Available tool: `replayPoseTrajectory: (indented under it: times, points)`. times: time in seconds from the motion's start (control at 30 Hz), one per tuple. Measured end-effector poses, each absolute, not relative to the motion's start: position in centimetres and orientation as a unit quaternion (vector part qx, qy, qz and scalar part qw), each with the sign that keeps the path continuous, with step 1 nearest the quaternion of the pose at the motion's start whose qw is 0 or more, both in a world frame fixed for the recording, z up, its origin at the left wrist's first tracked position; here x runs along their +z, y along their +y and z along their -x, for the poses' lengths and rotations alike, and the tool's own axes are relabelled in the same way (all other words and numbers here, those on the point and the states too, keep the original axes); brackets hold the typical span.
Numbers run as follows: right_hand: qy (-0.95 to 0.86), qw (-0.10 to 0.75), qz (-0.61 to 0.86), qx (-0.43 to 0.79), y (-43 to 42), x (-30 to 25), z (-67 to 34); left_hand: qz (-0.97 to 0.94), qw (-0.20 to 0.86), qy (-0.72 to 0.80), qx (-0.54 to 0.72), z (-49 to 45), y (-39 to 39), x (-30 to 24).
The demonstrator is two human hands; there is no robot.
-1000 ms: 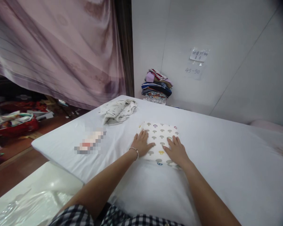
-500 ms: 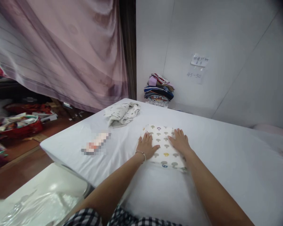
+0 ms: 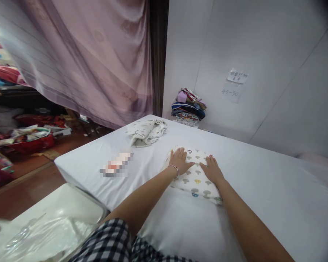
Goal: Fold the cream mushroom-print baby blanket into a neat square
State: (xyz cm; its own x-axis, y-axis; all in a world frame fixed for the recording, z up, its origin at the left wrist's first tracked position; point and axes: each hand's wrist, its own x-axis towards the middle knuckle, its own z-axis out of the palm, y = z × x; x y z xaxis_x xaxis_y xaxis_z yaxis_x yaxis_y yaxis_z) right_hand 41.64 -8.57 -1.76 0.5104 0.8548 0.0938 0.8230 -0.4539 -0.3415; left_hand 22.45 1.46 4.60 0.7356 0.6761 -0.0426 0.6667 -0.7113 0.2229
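Observation:
A white folded cloth [image 3: 190,183] printed with grey, yellow and blue mushrooms lies on the white-covered table [image 3: 259,189] in front of me. My left hand [image 3: 180,160] rests palm down on its left part, fingers spread, a bracelet round the wrist. On the cloth's right side lies my right hand [image 3: 212,170], also flat with the fingers apart. The two thumbs point toward each other over the print. A clear plastic sheet or bag seems to extend from the cloth toward my body; its edges are hard to make out.
Farther back lies a crumpled white patterned cloth [image 3: 148,133]. A blurred-out flat object [image 3: 117,164] is on the table's left. Folded fabrics [image 3: 188,105] are stacked by the wall. At lower left, clear plastic [image 3: 51,236] covers part of a white surface. A pink curtain [image 3: 106,54] hangs behind.
My left hand has slid forward and inward over the mushroom cloth. My right hand stays near its right edge. The whole view has shifted slightly.

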Motion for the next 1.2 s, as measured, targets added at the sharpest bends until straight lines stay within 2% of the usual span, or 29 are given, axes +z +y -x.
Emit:
replayPoseTrajectory:
  times: [0.23, 0.43, 0.77, 0.9, 1.03, 1.2]
  points:
    - [-0.483, 0.201, 0.85, 0.062, -8.6, -2.1, -41.7, -0.916, 0.135, 0.377, 0.006, -22.8, 3.1, 1.9]
    - [-0.464, 0.251, 0.841, 0.122, -9.1, -0.3, -41.2, -0.918, 0.151, 0.366, -0.014, -22.7, 3.1, 2.8]
    - [-0.235, 0.541, 0.759, 0.274, -18.2, 0.9, -36.4, -0.904, 0.201, 0.376, 0.023, -18.4, 2.4, 3.3]
    - [-0.178, 0.617, 0.687, 0.341, -21.2, 1.1, -34.2, -0.878, 0.206, 0.43, 0.047, -15.6, 0.9, 2.9]
    - [-0.127, 0.649, 0.619, 0.423, -22.9, 1.7, -33.1, -0.851, 0.192, 0.474, 0.118, -13.8, -0.4, 2.4]
    - [-0.114, 0.632, 0.606, 0.469, -22.4, 2.1, -33.5, -0.819, 0.24, 0.501, 0.142, -13.8, -0.6, 2.6]
